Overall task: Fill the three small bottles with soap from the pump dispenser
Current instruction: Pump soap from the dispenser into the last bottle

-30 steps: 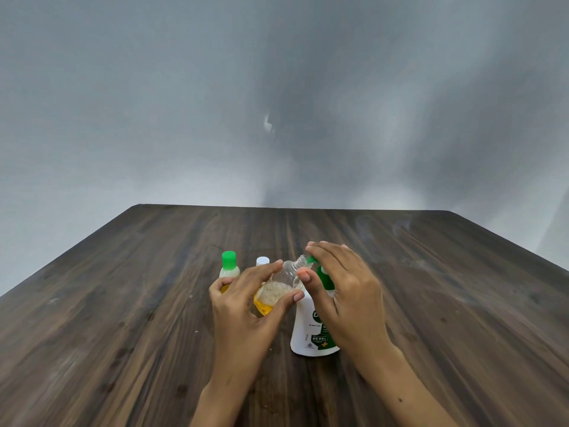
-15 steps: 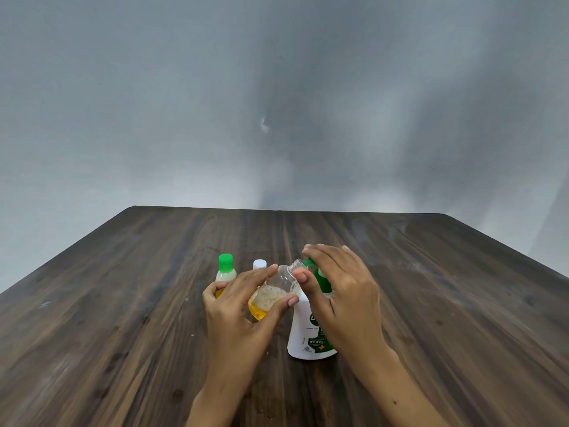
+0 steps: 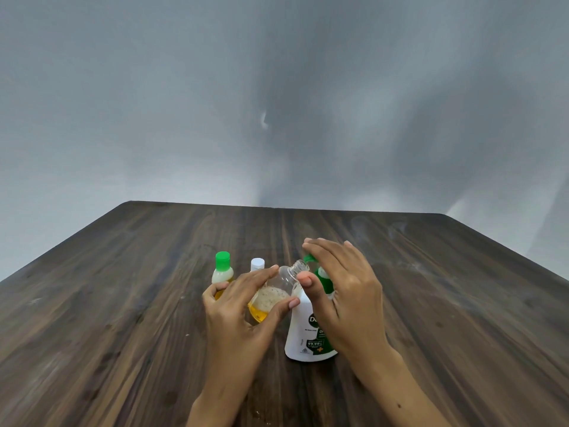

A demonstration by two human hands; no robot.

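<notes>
- Grip, left hand (image 3: pixel 237 318): fingers and thumb curled round the open clear bottle (image 3: pixel 272 295), which it holds off the table, tilted with the mouth up and toward the dispenser's spout.
- Grip, right hand (image 3: pixel 345 291): fingers extended and laid flat over the green pump head (image 3: pixel 311 258) of the dispenser; the thumb reaches left and its tip sits just below the clear bottle's threaded neck. Nothing is enclosed in this hand.
- Table (image 3: pixel 123 303): dark wood-grain top, far edge running across the middle of the view, far left and far right corners both visible. All items sit in the middle of the table, nearer the near edge than the far one.
- Pump dispenser (image 3: pixel 303 334): white body with green label and printed text, standing upright on the table, right of centre; upper part hidden behind the right hand.
- Open clear bottle: uncapped, threaded neck bare; holds a layer of yellow liquid at the bottom with pale foam above it; roughly the lower half filled. Mouth close beside the green pump head; whether they touch cannot be told.
- Green-capped bottle (image 3: pixel 222 274): small, upright on the table, to the left of the group, behind the left hand's fingers; pale at the shoulder, yellow below; base hidden.
- White-capped bottle (image 3: pixel 257 264): small, upright, between the green-capped bottle and the held bottle; only cap and neck visible above the left hand.
</notes>
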